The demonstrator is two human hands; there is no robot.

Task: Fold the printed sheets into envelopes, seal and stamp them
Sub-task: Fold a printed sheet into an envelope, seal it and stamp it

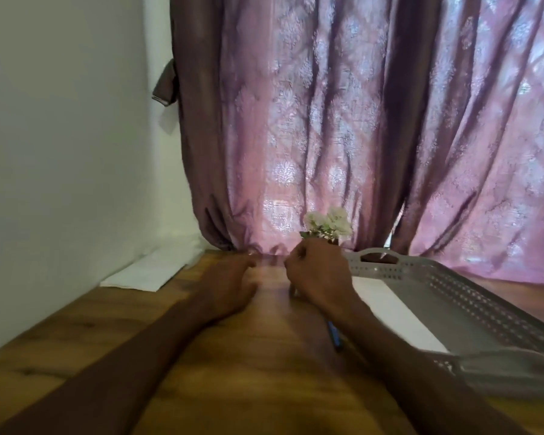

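As both hands reach across the wooden table (264,372), the left hand (230,284) lies flat with fingers extended, the right hand (321,274) curls, its grasp unclear, white sheets (396,309) beside the grey tray (471,302); crisp folds likely demand squared edges.

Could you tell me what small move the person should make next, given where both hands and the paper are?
Probably reach the left hand toward the white sheets by the wall. Neither hand clearly holds paper: the left rests flat on the wooden table, while the right hand is curled near the flowers.
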